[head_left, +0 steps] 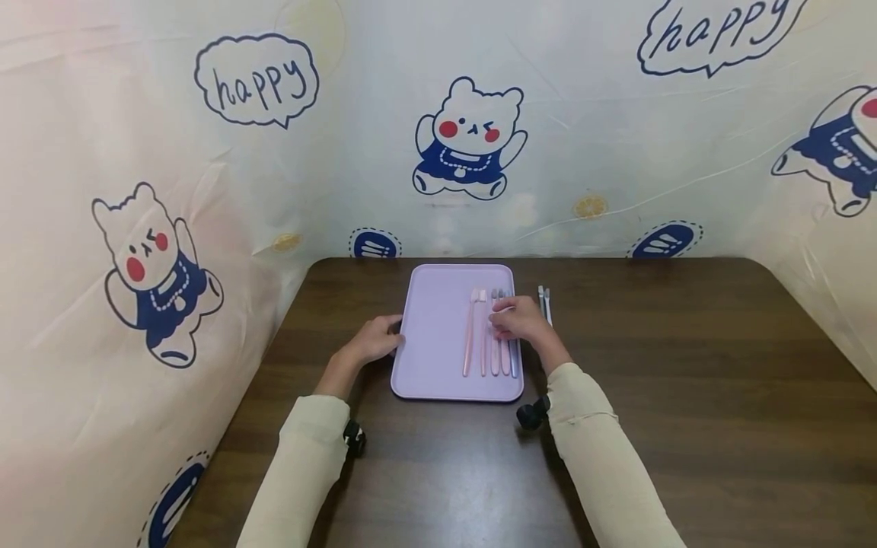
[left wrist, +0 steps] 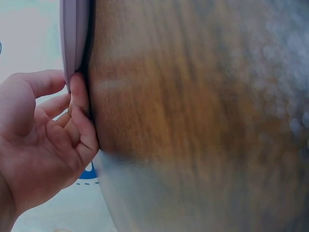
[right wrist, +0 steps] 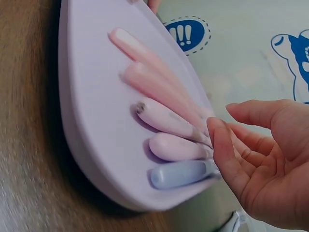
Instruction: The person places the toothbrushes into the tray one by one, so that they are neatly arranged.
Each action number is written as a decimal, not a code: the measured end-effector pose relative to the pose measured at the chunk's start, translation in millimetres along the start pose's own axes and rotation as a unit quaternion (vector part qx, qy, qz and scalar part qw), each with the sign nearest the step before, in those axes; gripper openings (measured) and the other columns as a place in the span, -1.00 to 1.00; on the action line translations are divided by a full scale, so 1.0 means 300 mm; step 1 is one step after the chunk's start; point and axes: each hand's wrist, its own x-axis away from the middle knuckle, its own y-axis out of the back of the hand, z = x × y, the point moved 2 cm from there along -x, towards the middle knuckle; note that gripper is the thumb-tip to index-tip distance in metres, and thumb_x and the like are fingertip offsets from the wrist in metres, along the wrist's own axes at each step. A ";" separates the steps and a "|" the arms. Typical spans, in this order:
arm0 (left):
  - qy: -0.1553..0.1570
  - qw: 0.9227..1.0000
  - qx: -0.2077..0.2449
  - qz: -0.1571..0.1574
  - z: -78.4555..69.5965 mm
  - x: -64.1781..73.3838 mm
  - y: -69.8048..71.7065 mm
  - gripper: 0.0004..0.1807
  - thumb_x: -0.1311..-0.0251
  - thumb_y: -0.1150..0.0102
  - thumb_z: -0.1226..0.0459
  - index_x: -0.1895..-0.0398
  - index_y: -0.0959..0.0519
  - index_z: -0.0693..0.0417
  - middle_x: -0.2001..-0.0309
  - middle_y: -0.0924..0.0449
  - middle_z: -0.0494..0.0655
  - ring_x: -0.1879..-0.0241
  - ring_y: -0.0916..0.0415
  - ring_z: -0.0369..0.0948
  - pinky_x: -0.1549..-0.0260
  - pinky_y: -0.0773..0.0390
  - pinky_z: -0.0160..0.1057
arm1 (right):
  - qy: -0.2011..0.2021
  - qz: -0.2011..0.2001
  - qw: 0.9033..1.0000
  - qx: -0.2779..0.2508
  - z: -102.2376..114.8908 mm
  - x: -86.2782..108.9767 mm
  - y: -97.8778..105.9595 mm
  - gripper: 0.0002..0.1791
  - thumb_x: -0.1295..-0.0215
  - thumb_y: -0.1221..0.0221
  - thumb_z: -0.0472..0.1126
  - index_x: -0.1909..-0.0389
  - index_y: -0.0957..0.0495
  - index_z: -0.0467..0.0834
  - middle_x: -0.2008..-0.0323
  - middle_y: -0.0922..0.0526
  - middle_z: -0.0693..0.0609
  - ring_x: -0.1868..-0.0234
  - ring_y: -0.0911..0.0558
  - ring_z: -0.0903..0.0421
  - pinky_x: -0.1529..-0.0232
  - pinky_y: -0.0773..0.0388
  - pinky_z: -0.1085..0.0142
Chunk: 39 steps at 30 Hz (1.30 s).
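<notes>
Right wrist: five cutlery handles [right wrist: 166, 117]

The left arm [head_left: 294, 472] reaches from near to far, slanting right; the right arm [head_left: 606, 457] reaches far too, slanting left. The left grip [head_left: 373, 339] pinches between thumb and fingers, while the right grip [head_left: 519, 318] has its thumb parted from bent fingers.

Left hand [head_left: 373, 339] at lilac tray [head_left: 433, 335]; right hand [head_left: 519, 318] over cutlery [head_left: 469, 344]
</notes>
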 end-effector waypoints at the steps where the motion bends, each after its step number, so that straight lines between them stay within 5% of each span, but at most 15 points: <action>1: -0.002 1.000 0.000 0.000 0.001 -0.002 -0.001 -0.33 -0.43 -0.01 0.21 -0.57 -0.19 0.14 0.07 -0.68 0.14 0.24 -0.62 -0.12 0.09 -0.58 -0.18 | 0.002 0.000 1.000 -0.006 -0.003 0.000 0.006 -0.61 -0.33 -0.21 -0.32 -0.14 -0.54 -0.38 0.44 -0.66 -0.03 0.55 -0.64 0.24 0.43 -0.66 0.42; 18: 0.003 1.000 0.008 0.004 0.014 -0.011 -0.007 -0.33 -0.45 0.01 0.20 -0.59 -0.16 0.09 -0.11 -0.64 0.16 0.13 -0.63 -0.09 -0.11 -0.60 -0.03 | -0.004 -0.006 1.000 -0.018 -0.067 0.023 0.123 -0.54 -0.42 -0.17 -0.26 -0.27 -0.46 -0.35 0.06 -0.65 -0.22 0.38 -0.66 0.23 0.30 -0.67 0.45; 39: 0.007 1.000 0.005 0.003 0.009 -0.009 -0.003 -0.33 -0.45 0.01 0.20 -0.59 -0.16 0.09 -0.04 -0.67 0.14 0.15 -0.64 -0.10 -0.09 -0.60 -0.04 | -0.017 -0.004 0.999 -0.029 -0.083 0.027 0.162 -0.54 -0.47 -0.12 -0.22 -0.31 -0.43 -0.32 0.01 -0.66 -0.24 0.35 -0.68 0.22 0.26 -0.67 0.44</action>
